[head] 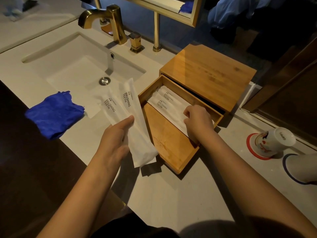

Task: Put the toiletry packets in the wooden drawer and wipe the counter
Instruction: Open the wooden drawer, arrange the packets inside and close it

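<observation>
A wooden box point(209, 73) stands on the counter with its drawer point(171, 152) pulled out toward me. Two white packets printed "BRUSHING TEETH" point(164, 102) lie side by side along the drawer's far side. My right hand point(197, 122) rests on their near end, fingers curled on the paper. My left hand point(116, 136) holds two more white packets point(128, 109) fanned out above the counter, just left of the drawer. A blue cloth point(53, 114) lies crumpled on the counter's front left, beside the sink.
A white sink point(82, 66) with a gold faucet point(106, 19) fills the left of the pale counter point(171, 194). Two upturned cups point(272, 143) sit at the right on ringed coasters. A gold-framed mirror point(171, 12) stands behind the box.
</observation>
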Demonstrator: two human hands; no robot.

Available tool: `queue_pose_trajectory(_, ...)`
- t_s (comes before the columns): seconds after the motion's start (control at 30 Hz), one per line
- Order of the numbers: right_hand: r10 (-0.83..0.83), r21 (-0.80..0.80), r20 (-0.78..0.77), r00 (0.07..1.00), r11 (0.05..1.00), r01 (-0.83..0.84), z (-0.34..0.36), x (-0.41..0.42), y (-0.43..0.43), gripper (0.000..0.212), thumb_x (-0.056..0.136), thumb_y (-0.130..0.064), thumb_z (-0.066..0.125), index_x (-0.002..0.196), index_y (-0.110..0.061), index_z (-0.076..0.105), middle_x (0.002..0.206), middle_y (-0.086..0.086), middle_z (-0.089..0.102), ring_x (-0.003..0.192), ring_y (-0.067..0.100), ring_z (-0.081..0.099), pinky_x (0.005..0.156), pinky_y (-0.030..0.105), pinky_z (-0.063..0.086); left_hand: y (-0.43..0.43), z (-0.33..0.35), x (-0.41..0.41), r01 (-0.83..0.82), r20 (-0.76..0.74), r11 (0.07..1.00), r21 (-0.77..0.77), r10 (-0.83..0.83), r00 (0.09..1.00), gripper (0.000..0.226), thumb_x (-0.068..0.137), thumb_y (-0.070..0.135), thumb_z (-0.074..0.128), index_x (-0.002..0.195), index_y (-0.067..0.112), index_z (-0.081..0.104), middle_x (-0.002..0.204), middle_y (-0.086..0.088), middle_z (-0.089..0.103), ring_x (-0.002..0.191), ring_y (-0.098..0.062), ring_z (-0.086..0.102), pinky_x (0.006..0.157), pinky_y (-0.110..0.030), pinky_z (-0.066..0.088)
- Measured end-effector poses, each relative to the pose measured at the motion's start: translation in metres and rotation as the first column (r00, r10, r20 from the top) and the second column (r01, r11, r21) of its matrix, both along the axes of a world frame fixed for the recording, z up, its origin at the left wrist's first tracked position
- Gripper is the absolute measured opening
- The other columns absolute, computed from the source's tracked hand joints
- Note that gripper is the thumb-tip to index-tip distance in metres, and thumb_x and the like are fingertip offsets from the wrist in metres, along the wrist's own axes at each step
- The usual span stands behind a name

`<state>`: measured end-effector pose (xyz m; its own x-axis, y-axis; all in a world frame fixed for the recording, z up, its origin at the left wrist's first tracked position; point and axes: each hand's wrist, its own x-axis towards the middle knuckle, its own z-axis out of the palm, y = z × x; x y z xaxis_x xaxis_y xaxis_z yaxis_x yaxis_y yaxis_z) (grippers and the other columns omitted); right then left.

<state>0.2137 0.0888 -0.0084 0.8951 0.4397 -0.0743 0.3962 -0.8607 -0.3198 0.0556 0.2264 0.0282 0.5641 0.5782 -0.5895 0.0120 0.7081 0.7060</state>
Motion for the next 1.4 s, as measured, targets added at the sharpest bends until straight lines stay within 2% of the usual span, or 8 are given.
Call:
queue_pose_trajectory(0.37,0.044,-0.006,0.007,0.999,0.999,-0.044,-0.003,-0.008,0.002,0.018,0.087,-0.009,0.060,0.104,-0.006,0.064,0.108,0.012,0.058,0.089,0.022,0.059,0.075,0.031,0.055,-0.007,0.007,0.005,-0.036,0.105,0.993,-0.115,0.048,0.993,0.004,0.087,0.022,0.062,0.085,0.023,0.064,0.073,-0.001,0.076,0.092,-0.024,0.068,0.088,-0.051,0.052)
queue_pose_trajectory(0.47,0.116,0.194,-0.061,0.991,0.976,-0.103,0.007,-0.017,0.005,0.022,0.093,-0.020,0.052,0.106,-0.007,0.063,0.105,0.007,0.060,0.089,0.015,0.058,0.070,0.022,0.047,-0.009,0.007,0.007,-0.031,0.135,0.990,-0.139,0.050,0.990,0.006,0.090,0.019,0.058,0.089,0.021,0.064,0.080,-0.004,0.075,0.094,-0.025,0.068,0.089,-0.052,0.051)
queue_pose_trajectory(0.57,0.268,0.499,-0.336,0.903,0.864,-0.070,0.024,-0.038,0.013,0.021,0.094,-0.026,0.050,0.102,-0.013,0.065,0.092,-0.001,0.062,0.081,0.010,0.059,0.072,0.022,0.052,-0.012,0.008,0.008,-0.007,0.183,0.982,-0.191,0.043,0.982,0.013,0.090,0.018,0.057,0.103,0.021,0.061,0.100,-0.007,0.072,0.096,-0.026,0.069,0.085,-0.052,0.053)
queue_pose_trajectory(0.7,0.369,0.618,-0.452,0.812,0.786,-0.012,0.035,-0.055,0.019,0.010,0.091,-0.022,0.057,0.097,-0.019,0.064,0.089,-0.009,0.061,0.086,0.011,0.063,0.077,0.022,0.054,-0.017,0.008,0.009,0.036,0.224,0.981,-0.188,0.007,0.975,0.022,0.091,0.018,0.056,0.112,0.023,0.056,0.105,-0.009,0.069,0.085,-0.027,0.072,0.070,-0.052,0.058)
queue_pose_trajectory(0.9,0.352,0.686,-0.533,0.769,0.712,0.150,0.048,-0.042,0.013,0.018,0.089,-0.008,0.057,0.106,-0.010,0.064,0.092,-0.006,0.062,0.085,0.007,0.061,0.061,0.012,0.053,-0.017,0.009,0.005,0.073,0.220,0.988,-0.135,-0.042,0.975,0.012,0.093,0.015,0.051,0.095,0.019,0.062,0.084,-0.005,0.076,0.082,-0.020,0.073,0.087,-0.047,0.053)
queue_pose_trajectory(1.1,0.189,0.551,-0.524,0.831,0.818,0.162,0.052,-0.014,0.002,0.013,0.092,-0.007,0.051,0.098,-0.016,0.057,0.086,-0.011,0.053,0.077,0.001,0.051,0.048,0.008,0.045,-0.004,0.005,-0.004,-0.010,0.118,0.987,-0.160,0.029,0.993,0.013,0.088,0.015,0.060,0.100,0.014,0.057,0.086,-0.010,0.062,0.086,-0.021,0.063,0.092,-0.047,0.051)
queue_pose_trajectory(1.23,0.202,0.347,-0.460,0.864,0.937,-0.035,0.037,-0.008,0.003,0.018,0.092,-0.009,0.051,0.107,-0.011,0.061,0.101,-0.006,0.052,0.093,0.011,0.049,0.066,0.018,0.038,0.001,0.008,-0.006,-0.069,0.140,0.985,-0.156,0.091,0.986,0.012,0.090,0.017,0.058,0.100,0.018,0.052,0.086,-0.010,0.060,0.091,-0.022,0.061,0.100,-0.048,0.046)
queue_pose_trajectory(1.4,0.262,0.228,-0.478,0.838,0.959,-0.170,0.026,-0.012,0.007,0.025,0.093,-0.010,0.050,0.116,-0.008,0.059,0.103,0.001,0.053,0.096,0.013,0.046,0.080,0.027,0.036,0.005,0.006,-0.009,-0.068,0.151,0.990,-0.127,0.087,0.985,0.040,0.091,0.017,0.054,0.129,0.019,0.042,0.102,-0.012,0.061,0.107,-0.026,0.062,0.098,-0.049,0.047)
